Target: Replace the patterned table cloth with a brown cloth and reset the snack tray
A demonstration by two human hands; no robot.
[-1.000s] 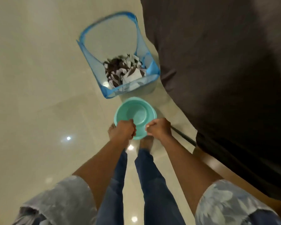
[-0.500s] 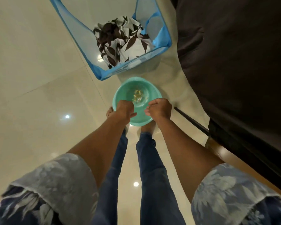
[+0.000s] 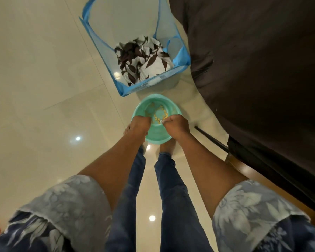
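You are clenching your left hand [image 3: 139, 124] and right hand [image 3: 175, 124] on something small and shiny above the green bowl [image 3: 155, 132] on the floor, where tilting is risking scattering snack pieces [image 3: 159, 113] beside the brown cloth [image 3: 262, 70].

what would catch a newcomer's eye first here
Centre frame, a teal bowl with yellowish bits sits on the pale floor, both fists, left hand and right hand, closed above it. Just beyond stands a blue mesh hamper holding the crumpled patterned cloth. A brown cloth fills the right side.
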